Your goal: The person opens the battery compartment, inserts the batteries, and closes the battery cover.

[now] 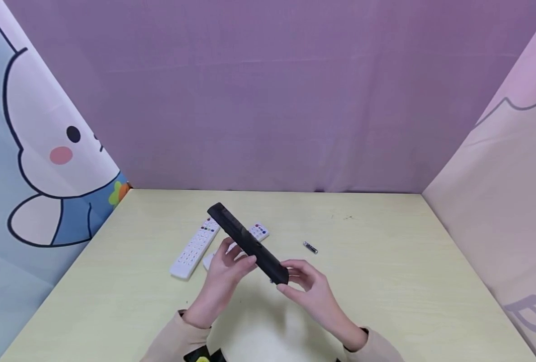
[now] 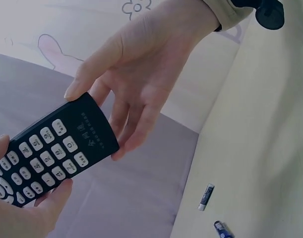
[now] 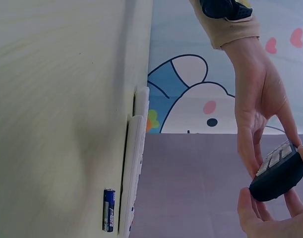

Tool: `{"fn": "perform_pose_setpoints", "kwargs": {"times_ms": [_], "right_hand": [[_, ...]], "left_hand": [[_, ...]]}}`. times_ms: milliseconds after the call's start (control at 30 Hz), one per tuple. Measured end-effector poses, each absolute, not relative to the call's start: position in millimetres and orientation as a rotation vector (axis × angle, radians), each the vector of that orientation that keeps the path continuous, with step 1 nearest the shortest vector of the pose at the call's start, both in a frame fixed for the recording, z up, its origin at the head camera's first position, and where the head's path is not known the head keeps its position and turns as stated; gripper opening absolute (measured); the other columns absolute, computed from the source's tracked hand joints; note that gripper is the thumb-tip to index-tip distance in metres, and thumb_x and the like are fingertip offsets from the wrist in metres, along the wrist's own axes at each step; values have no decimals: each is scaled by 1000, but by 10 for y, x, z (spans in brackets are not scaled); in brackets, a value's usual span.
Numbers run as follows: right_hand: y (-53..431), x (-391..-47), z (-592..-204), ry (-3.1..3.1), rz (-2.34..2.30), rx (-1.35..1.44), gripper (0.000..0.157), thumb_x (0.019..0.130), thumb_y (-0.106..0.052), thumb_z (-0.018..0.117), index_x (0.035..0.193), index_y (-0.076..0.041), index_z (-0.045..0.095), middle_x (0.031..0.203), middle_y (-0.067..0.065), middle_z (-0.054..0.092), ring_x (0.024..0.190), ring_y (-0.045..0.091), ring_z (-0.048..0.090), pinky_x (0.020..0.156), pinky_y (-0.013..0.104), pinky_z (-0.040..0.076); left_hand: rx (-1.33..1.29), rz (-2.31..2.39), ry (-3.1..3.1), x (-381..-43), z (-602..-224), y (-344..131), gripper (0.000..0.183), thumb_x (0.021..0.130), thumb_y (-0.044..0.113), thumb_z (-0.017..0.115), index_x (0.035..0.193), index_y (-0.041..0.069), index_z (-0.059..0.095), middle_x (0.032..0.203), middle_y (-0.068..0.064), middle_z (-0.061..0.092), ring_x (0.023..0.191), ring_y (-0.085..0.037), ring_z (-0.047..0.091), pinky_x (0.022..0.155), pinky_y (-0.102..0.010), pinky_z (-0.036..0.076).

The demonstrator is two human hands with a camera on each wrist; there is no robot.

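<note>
Both hands hold a black remote control (image 1: pixel 250 244) tilted above the table, its far end raised to the left. My left hand (image 1: pixel 225 276) grips it by the sides near the middle. At the lower end, the thumb and fingers of my right hand (image 1: pixel 310 289) pinch the edges. White number keys cover the remote's face (image 2: pixel 47 158) in the left wrist view. A small dark battery (image 1: pixel 310 247) lies on the table beyond my right hand. Another battery, with a blue wrapper (image 3: pixel 109 210), lies on the table in the right wrist view.
Two white remotes lie behind my left hand: one in full view (image 1: pixel 193 251), the other (image 1: pixel 259 231) partly covered by the hand and black remote. A purple cloth (image 1: pixel 268 110) hangs behind the pale table (image 1: pixel 385 281), with printed cloths at both sides.
</note>
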State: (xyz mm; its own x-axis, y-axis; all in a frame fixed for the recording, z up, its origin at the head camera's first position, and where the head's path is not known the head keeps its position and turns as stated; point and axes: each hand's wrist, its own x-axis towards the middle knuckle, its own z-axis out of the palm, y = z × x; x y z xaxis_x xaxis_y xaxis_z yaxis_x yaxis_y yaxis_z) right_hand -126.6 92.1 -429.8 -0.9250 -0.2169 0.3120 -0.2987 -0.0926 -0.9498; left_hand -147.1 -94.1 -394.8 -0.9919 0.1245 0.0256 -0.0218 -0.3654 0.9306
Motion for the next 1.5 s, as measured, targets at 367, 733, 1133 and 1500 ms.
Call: {"fn": "perform_pose_setpoints", "kwargs": {"times_ms": [367, 733, 1133, 1500], "right_hand": [[858, -1185, -4279, -2067, 2080, 613, 36, 72, 0, 70, 105, 1, 56, 106, 14, 54, 89, 13, 57, 85, 24, 49], [815, -1168, -4325, -2137, 1671, 652, 38, 66, -2, 75, 101, -6, 60, 107, 10, 53, 92, 13, 55, 84, 25, 49], [815, -1185, -4392, -2132, 1173, 710, 49, 56, -4, 81, 100, -13, 60, 107, 9, 53, 96, 22, 53, 84, 24, 49], [837, -1207, -4410, -2107, 968, 809, 48, 55, -8, 80, 99, -8, 60, 105, 15, 51, 95, 23, 51, 82, 22, 48]], "left_hand": [[59, 2660, 1729, -1430, -3794, -1070, 55, 85, -5, 49, 135, 0, 27, 121, -14, 45, 101, -15, 54, 88, -35, 48], [-139, 2793, 1725, -1387, -3724, -1115, 50, 88, -2, 48, 135, 1, 31, 110, -6, 58, 89, -12, 60, 82, -31, 52], [-227, 2849, 1687, -1383, -3747, -1136, 61, 87, -6, 48, 138, 15, 22, 110, -6, 60, 90, -15, 62, 76, -31, 54], [-262, 2863, 1708, -1399, -3799, -1146, 57, 85, -8, 49, 133, 17, 31, 104, -3, 62, 81, -15, 63, 68, -33, 56]]}}
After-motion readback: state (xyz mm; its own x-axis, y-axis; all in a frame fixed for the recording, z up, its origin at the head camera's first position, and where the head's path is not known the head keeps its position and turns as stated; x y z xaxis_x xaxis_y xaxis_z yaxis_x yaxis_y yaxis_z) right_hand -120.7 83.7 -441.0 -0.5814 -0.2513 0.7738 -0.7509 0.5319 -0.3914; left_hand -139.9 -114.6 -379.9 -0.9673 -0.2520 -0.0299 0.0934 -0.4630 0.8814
